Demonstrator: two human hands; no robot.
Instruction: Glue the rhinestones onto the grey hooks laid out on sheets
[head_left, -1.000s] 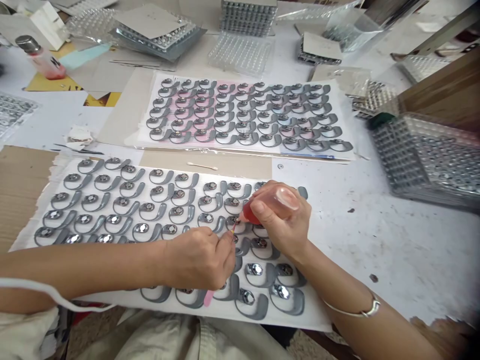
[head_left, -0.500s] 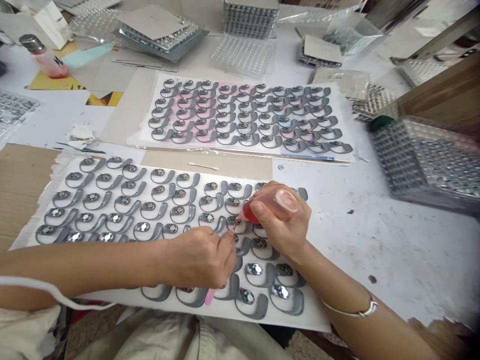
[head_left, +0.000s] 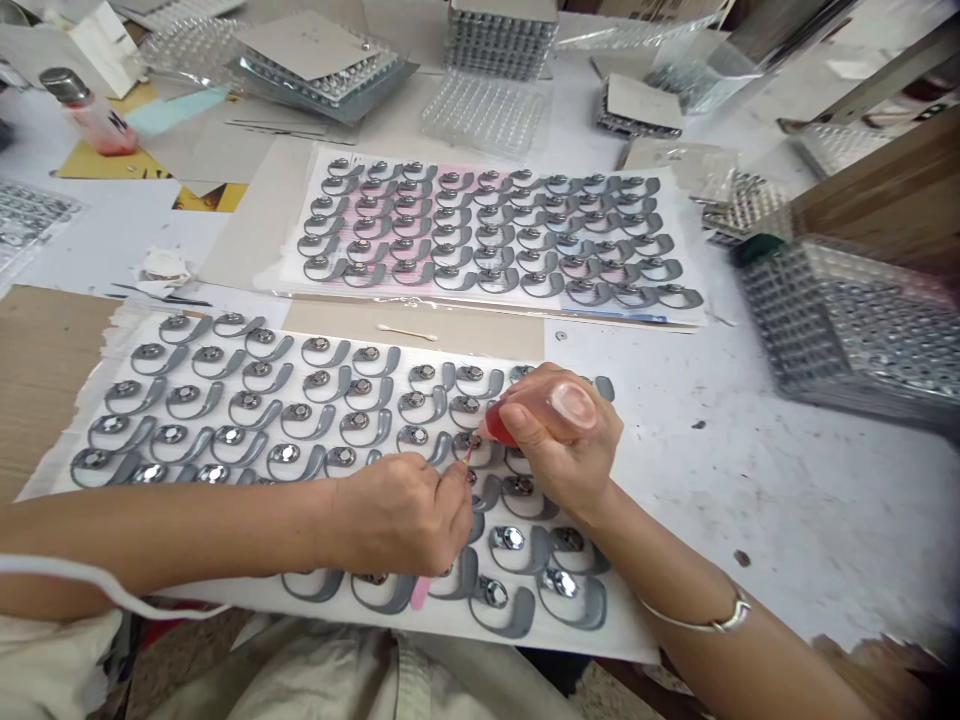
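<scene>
Squeeze bottle (head_left: 544, 412) of red liquid is closed in my right hand (head_left: 570, 445), fingers wrapped around it, its red end pointing at about 9 o'clock toward the tip of a thin pick (head_left: 418, 592). My left hand (head_left: 397, 515) pinches the pick, which has a pink handle showing below my fingers and a reddish tip. That tip sits right at a round silver stud (head_left: 469, 441), but I can't tell whether they touch. Both hands are over a white sheet (head_left: 315, 610) laid out with rows of grey hook shapes, each with a round stud, and the sheet lies on cardboard (head_left: 45, 385). At 12 o'clock from my hands, a second, similar sheet (head_left: 487, 230) lies on the desk (head_left: 757, 500), with a cotton swab (head_left: 405, 332) between the two sheets. Stacked clear trays (head_left: 847, 330) sit at 2 o'clock. A small bottle of pink liquid (head_left: 90, 115) stands at 10 o'clock. A thin bracelet (head_left: 705, 620) circles my right wrist.
</scene>
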